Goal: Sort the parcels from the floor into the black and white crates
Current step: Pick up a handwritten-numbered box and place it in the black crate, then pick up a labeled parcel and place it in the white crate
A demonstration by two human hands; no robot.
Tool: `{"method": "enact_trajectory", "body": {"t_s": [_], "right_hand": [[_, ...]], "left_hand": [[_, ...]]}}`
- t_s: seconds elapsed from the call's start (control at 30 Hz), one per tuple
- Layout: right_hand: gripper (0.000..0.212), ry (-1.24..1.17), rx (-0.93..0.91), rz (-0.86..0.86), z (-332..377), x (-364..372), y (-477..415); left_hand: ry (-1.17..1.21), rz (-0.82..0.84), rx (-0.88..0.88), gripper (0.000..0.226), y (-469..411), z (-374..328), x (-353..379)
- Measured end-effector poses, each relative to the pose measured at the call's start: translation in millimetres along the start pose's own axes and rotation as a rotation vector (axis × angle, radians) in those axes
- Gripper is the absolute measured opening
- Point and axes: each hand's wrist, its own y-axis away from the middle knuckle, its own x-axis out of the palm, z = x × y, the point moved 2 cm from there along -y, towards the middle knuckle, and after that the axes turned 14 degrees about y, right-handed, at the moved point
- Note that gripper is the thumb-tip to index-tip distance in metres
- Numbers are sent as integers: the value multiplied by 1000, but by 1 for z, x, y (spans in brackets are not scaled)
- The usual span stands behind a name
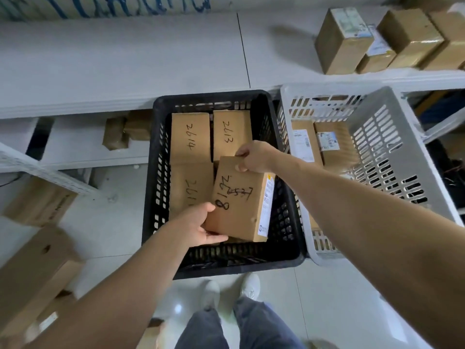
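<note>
Nearest to me, my shoes (231, 289) stand on the floor just short of the black crate (161, 157), which serves as the reference for everything below. Over the crate's near right quarter I hold one parcel (239, 205), marked 2618, with both hands: my left hand (201, 226) is clamped under its near left corner, and my right hand (254, 157) pinches its far edge between thumb and fingers. The parcel's long axis runs from me toward the far wall of the crate, slightly slanted, with the handwritten face up and a printed label on its right side. It appears tilted, near end lower. I judge the step in hand to be placement into the black crate; the next move calls for lowering the parcel flat into the free near right space and releasing both grips. Further in, three parcels (191, 137) already lie flat. To the right, touching the black crate, stands the white crate (382, 137) with more parcels.
</note>
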Motion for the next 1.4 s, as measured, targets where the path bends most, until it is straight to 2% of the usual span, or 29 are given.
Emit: {"method": "enact_trajectory", "body": {"t_s": [0.2,0.3,0.5,0.7,0.77,0.83,0.9,1.0,1.17,1.33,1.4], "right_hand": [[48,96,29,41,-7,17,-10],[51,-9,92,53,-9,31,-17],[74,-177,228,37,-11,55,-22],[74,-329,254,55,-22,55,-15],[75,-362,241,96,-23,54,-12],[70,-390,222,94,-25,50,-7],[62,-430,201,30,-28,43,1],[48,-495,177,-117,-28,26,17],[45,-682,190,-367,-21,-4,54],[31,-802,180,-676,-7,-39,117],[33,-855,203,-775,-4,-48,144]], "left_hand": [[92,-2,-45,16,-9,19,11],[157,-4,-41,14,-17,24,15],[262,-81,-22,14,-26,17,21],[221,-110,25,15,-24,15,25],[137,-92,41,7,-20,12,26],[42,-86,46,12,-11,7,26],[-58,-65,56,3,-2,0,28],[-182,-25,94,34,15,-16,35],[-169,257,430,13,51,-52,74],[-291,577,663,19,103,-63,107],[-344,704,765,20,127,-62,113]]}}
